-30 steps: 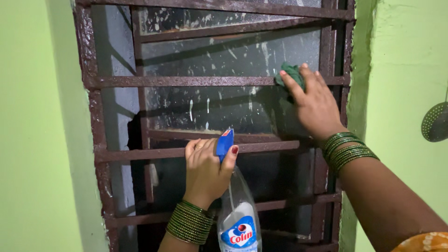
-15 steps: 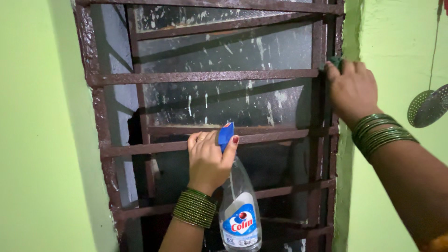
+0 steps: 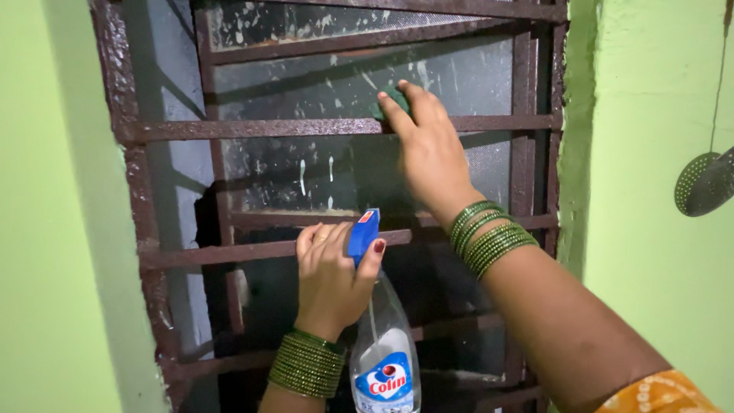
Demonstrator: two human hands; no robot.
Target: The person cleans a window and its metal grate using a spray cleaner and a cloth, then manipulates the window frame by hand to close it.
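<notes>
Behind the rusty brown window bars (image 3: 252, 128), the right hand (image 3: 428, 149) presses a green scrub pad (image 3: 391, 102) against the streaked glass pane (image 3: 306, 172), fingers flat over it (only an edge of the pad shows). Nearer and lower, the left hand (image 3: 330, 281) is closed around the neck of a clear spray bottle (image 3: 382, 344) with a blue trigger head, held upright just beside a bar. On the green wall at far right hangs a perforated ladle (image 3: 703, 182).
</notes>
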